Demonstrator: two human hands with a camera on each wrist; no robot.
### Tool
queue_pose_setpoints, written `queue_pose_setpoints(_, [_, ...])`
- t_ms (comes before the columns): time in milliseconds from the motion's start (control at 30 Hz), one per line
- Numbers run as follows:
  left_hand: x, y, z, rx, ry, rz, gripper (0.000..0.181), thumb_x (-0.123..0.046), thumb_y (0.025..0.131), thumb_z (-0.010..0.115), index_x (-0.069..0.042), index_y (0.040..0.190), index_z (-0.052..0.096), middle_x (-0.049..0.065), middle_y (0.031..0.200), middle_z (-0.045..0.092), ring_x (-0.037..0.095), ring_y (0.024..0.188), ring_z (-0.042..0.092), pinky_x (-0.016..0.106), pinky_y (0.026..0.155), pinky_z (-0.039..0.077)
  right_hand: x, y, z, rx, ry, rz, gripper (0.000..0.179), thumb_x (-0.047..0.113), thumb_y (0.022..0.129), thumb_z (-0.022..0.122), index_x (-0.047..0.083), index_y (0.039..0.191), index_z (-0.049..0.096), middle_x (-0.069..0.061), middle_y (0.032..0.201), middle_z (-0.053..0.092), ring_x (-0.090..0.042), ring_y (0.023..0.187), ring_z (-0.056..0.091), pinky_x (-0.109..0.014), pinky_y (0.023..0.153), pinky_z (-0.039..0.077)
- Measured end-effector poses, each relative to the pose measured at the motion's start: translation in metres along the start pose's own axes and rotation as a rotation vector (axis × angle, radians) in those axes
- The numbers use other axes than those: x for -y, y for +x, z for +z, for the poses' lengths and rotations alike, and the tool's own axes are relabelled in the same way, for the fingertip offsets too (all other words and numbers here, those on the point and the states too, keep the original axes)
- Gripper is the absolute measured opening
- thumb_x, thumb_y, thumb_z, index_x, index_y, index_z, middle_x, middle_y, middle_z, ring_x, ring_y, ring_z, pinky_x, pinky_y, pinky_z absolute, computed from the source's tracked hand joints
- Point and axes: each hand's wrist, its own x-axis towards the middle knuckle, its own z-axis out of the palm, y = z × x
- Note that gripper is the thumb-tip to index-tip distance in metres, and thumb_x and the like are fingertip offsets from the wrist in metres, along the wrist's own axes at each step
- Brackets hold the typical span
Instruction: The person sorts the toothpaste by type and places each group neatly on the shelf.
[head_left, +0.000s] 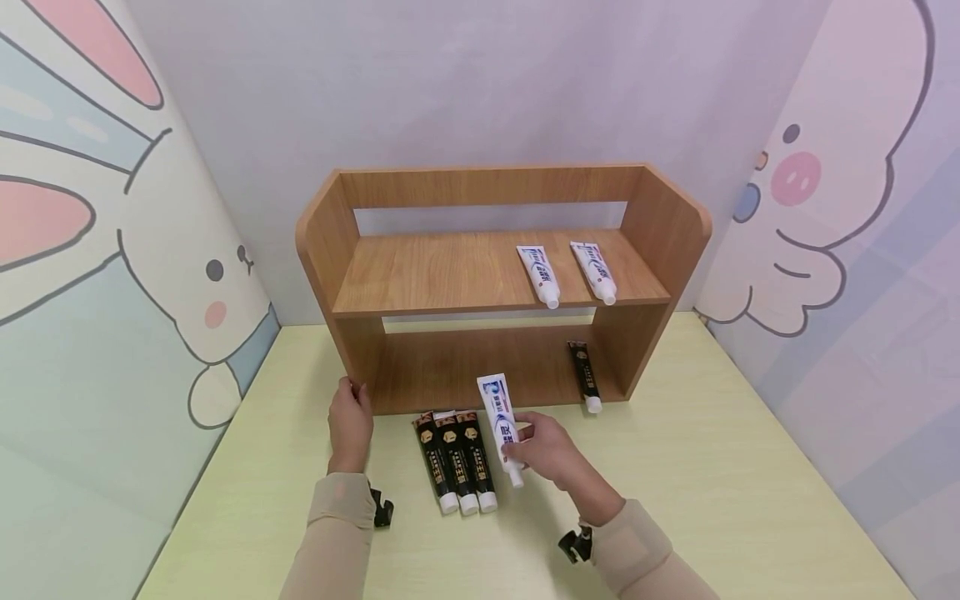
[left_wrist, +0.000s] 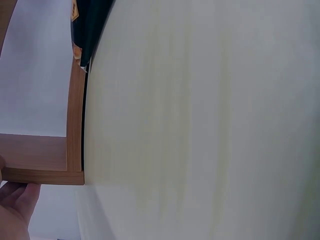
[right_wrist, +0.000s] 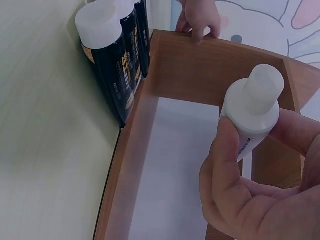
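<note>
My right hand [head_left: 551, 450] pinches a white toothpaste tube [head_left: 498, 417] near its cap end, raised in front of the wooden shelf [head_left: 480, 310]. In the right wrist view the white cap [right_wrist: 264, 85] points towards the camera. My left hand [head_left: 351, 425] grips the front edge of the shelf's left side panel, with fingers outside and thumb at the inner face. Between the hands, three black toothpaste tubes [head_left: 459, 458] lie side by side, their crimped ends at the shelf's lower front edge. Two more white toothpaste tubes [head_left: 539, 275] [head_left: 594, 272] lie on the upper board.
One black tube [head_left: 583, 375] lies at the right of the lower board, its white cap jutting past the front edge. The shelf stands on a pale yellow-green table [head_left: 750, 467]. Cartoon-printed walls [head_left: 172, 250] enclose the table at the left, back and right.
</note>
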Motion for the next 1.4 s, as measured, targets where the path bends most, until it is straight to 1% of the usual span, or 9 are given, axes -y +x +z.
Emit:
queue_pose_setpoints(167, [0.0, 0.001, 0.0, -0.014, 0.01, 0.012, 0.023, -0.013, 0.104, 0.048, 0.003, 0.12, 0.045, 0.023, 0.111, 0.056, 0.037, 0.097, 0.057, 0.05, 0.08, 0.05, 0.008, -0.004, -0.003, -0.007, 0.004, -0.022, 0.055, -0.001, 0.084, 0.073, -0.009, 0.133, 0.049, -0.015, 0.093, 0.059, -0.023, 0.076, 0.061, -0.037, 0.064, 0.055])
queue_pose_setpoints(367, [0.0, 0.001, 0.0, -0.01, 0.006, 0.015, 0.023, -0.013, 0.104, 0.048, 0.003, 0.121, 0.045, 0.023, 0.112, 0.056, 0.037, 0.098, 0.057, 0.051, 0.081, 0.05, 0.017, -0.009, -0.006, -0.018, 0.005, -0.035, 0.055, 0.0, 0.083, 0.074, -0.007, 0.133, 0.051, -0.015, 0.095, 0.059, -0.022, 0.077, 0.059, -0.04, 0.065, 0.054])
queue_pose_setpoints(533, [0.001, 0.002, 0.0, -0.022, 0.012, 0.026, 0.023, -0.013, 0.104, 0.048, 0.003, 0.12, 0.045, 0.023, 0.112, 0.057, 0.037, 0.097, 0.057, 0.051, 0.08, 0.05, 0.023, -0.012, -0.008, -0.023, -0.003, -0.039, 0.054, 0.001, 0.084, 0.074, -0.006, 0.132, 0.051, -0.014, 0.096, 0.059, -0.023, 0.079, 0.059, -0.041, 0.066, 0.054])
queue_pose_setpoints(833, [0.002, 0.002, 0.001, -0.04, 0.025, 0.051, 0.02, -0.012, 0.103, 0.049, 0.004, 0.115, 0.047, 0.023, 0.105, 0.057, 0.036, 0.091, 0.057, 0.049, 0.075, 0.05, 0.034, -0.019, -0.012, -0.045, -0.062, -0.062, 0.055, 0.003, 0.084, 0.075, -0.003, 0.133, 0.052, -0.011, 0.098, 0.06, -0.025, 0.084, 0.058, -0.034, 0.063, 0.052])
queue_pose_setpoints(1033, [0.001, 0.001, 0.0, -0.023, 0.016, 0.033, 0.021, -0.013, 0.103, 0.049, 0.003, 0.117, 0.046, 0.022, 0.106, 0.057, 0.036, 0.093, 0.056, 0.049, 0.077, 0.05, 0.043, -0.023, -0.014, -0.056, -0.052, -0.072, 0.054, 0.004, 0.084, 0.076, -0.001, 0.133, 0.054, -0.011, 0.1, 0.06, -0.026, 0.087, 0.057, -0.033, 0.066, 0.052])
queue_pose_setpoints(1200, [0.0, 0.001, 0.0, -0.018, 0.01, 0.024, 0.022, -0.013, 0.103, 0.049, 0.002, 0.118, 0.045, 0.022, 0.108, 0.057, 0.036, 0.094, 0.056, 0.05, 0.079, 0.05, 0.053, -0.026, -0.018, -0.057, -0.059, -0.109, 0.054, 0.004, 0.084, 0.076, 0.0, 0.134, 0.053, -0.01, 0.101, 0.06, -0.026, 0.087, 0.056, -0.032, 0.068, 0.053])
queue_pose_setpoints(1400, [0.0, 0.0, -0.001, -0.018, 0.016, 0.028, 0.021, -0.013, 0.103, 0.049, 0.003, 0.117, 0.046, 0.022, 0.106, 0.057, 0.036, 0.093, 0.056, 0.049, 0.078, 0.05, 0.068, -0.03, -0.023, -0.059, -0.056, -0.14, 0.054, 0.004, 0.085, 0.075, 0.0, 0.134, 0.053, -0.01, 0.101, 0.06, -0.025, 0.086, 0.056, -0.033, 0.07, 0.053])
